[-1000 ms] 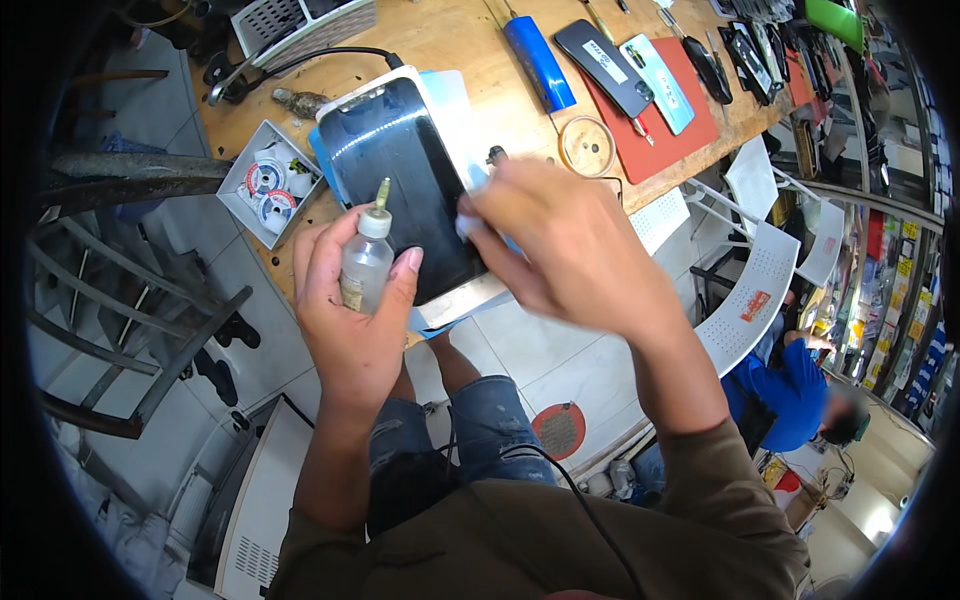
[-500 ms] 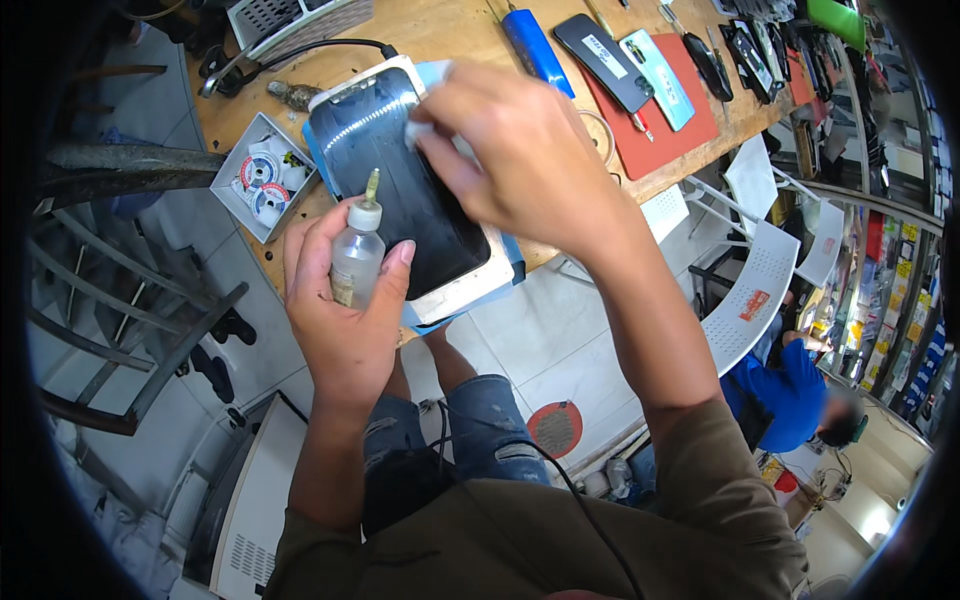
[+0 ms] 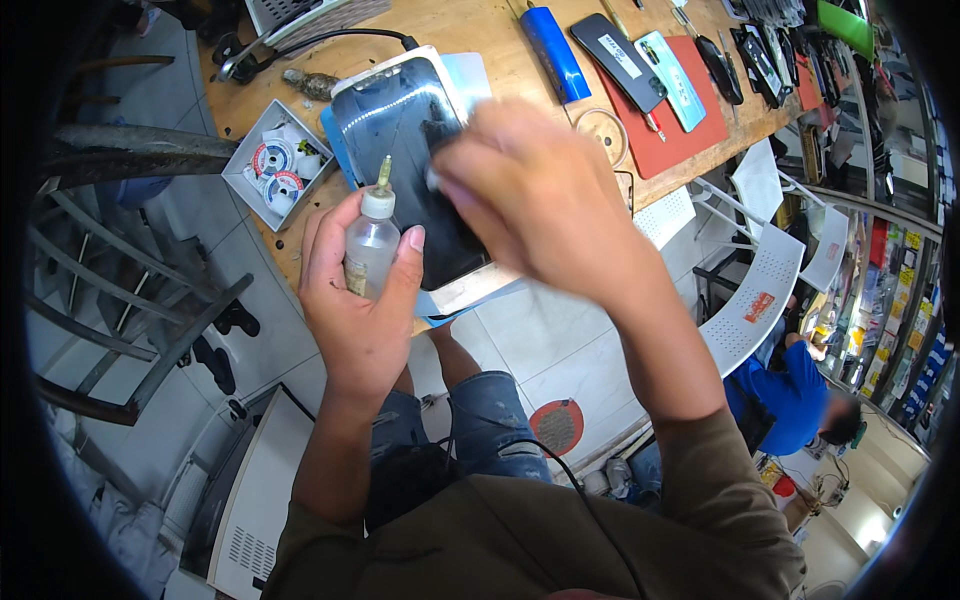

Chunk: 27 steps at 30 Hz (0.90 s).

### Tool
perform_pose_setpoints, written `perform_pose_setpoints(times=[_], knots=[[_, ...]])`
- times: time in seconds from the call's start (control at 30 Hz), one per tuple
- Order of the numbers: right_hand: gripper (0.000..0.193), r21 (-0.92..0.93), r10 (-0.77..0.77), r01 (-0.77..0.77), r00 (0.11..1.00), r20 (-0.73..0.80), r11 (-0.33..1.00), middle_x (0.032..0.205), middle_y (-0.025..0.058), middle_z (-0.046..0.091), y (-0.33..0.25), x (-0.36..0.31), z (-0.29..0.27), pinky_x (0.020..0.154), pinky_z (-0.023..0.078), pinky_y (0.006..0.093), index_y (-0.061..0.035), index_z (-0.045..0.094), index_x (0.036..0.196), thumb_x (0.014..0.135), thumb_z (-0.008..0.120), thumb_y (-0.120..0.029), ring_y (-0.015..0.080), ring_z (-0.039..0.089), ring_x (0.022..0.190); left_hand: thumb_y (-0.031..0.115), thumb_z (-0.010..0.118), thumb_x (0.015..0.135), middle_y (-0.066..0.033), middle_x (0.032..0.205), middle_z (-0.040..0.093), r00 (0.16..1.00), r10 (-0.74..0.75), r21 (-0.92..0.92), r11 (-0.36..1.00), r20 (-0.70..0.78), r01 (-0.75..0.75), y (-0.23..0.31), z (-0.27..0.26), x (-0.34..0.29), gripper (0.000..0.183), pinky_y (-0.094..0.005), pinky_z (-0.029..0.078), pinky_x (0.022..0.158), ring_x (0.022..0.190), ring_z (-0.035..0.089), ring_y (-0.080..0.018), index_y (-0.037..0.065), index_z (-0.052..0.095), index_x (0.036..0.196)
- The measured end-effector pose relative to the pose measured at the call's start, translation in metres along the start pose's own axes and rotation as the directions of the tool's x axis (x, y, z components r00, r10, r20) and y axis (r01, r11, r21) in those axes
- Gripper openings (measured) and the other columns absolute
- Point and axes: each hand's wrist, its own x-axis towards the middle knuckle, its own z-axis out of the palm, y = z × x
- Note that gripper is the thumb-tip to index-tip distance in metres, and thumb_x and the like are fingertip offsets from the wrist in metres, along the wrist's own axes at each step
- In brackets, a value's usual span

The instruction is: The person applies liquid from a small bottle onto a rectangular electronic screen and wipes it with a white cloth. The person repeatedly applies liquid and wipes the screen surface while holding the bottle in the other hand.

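Observation:
My left hand (image 3: 357, 330) is wrapped round a clear squeeze bottle (image 3: 370, 250), held upright with its white cap and thin yellowish nozzle on top. Just beyond the bottle lies a flat device with a glossy black top (image 3: 385, 110) and a white frame, a cable joined to its far end. Over its right side is my right hand (image 3: 540, 195), blurred by motion, fingers pinched together. A small white wad (image 3: 432, 180) shows at those fingertips, close to the black surface; whether it touches cannot be made out.
A white box (image 3: 240, 180) of spools stands left of the device. Across the wooden bench (image 3: 450, 28) lie a blue tool (image 3: 555, 55), a tape ring (image 3: 600, 135), and a dark phone (image 3: 618, 62) and light-blue phone (image 3: 672, 85) on a red mat (image 3: 705, 150). Another person (image 3: 785, 400) sits at right.
The right hand has moved slightly right and toward me over the black top, with the white wad. The left hand keeps the bottle. The whole view has shifted a little.

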Motion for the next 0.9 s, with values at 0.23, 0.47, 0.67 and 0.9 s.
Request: perform_pose_setpoints(times=[0.23,0.47,0.67,0.9], knots=[[0.014,-0.012,-0.037,0.037,0.999,-0.025,0.999,0.092,0.0131,0.064,0.000,0.008,0.006,0.074,0.057,0.0465,-0.0049,0.069,0.086,0.085,0.079,-0.014,0.0356,0.070,0.091,0.002,0.082,0.100,-0.0080,0.119,0.073,0.998,-0.051,-0.124,0.991,-0.034,0.046,-0.003,0.002,0.004,0.041,-0.0328,0.055,0.096,0.107,0.067,-0.0156,-0.002,0.070,0.139],[0.016,0.100,0.008,-0.024,0.988,0.156,0.995,0.094,0.0110,0.064,-0.032,-0.024,-0.010,0.071,0.054,0.0463,-0.0046,0.074,0.100,0.088,0.085,-0.008,0.0349,0.068,0.088,0.000,0.080,0.102,-0.0035,0.117,0.075,0.981,-0.189,-0.298,0.940,-0.045,0.167,-0.004,-0.008,-0.001,0.041,-0.0270,0.059,0.090,0.103,0.069,-0.0079,0.000,0.069,0.142],[0.015,-0.015,-0.031,0.029,0.994,-0.105,0.999,0.090,0.0123,0.060,0.001,0.024,0.020,0.072,0.056,0.0472,-0.0065,0.067,0.086,0.085,0.079,-0.014,0.0343,0.069,0.088,0.002,0.080,0.105,-0.0013,0.115,0.073,0.986,-0.167,-0.320,0.934,-0.004,0.157,-0.005,-0.004,-0.001,0.044,-0.0241,0.054,0.090,0.102,0.066,-0.0057,-0.001,0.066,0.147],[0.015,0.048,0.028,-0.036,0.988,0.151,0.998,0.089,0.0100,0.058,-0.036,-0.025,-0.009,0.072,0.057,0.0454,-0.0066,0.065,0.086,0.080,0.079,-0.012,0.0326,0.068,0.086,0.002,0.081,0.103,-0.0002,0.110,0.073,0.987,-0.154,-0.303,0.944,-0.046,0.133,-0.012,-0.005,-0.002,0.037,-0.0251,0.055,0.083,0.095,0.064,-0.0051,0.001,0.069,0.138]])
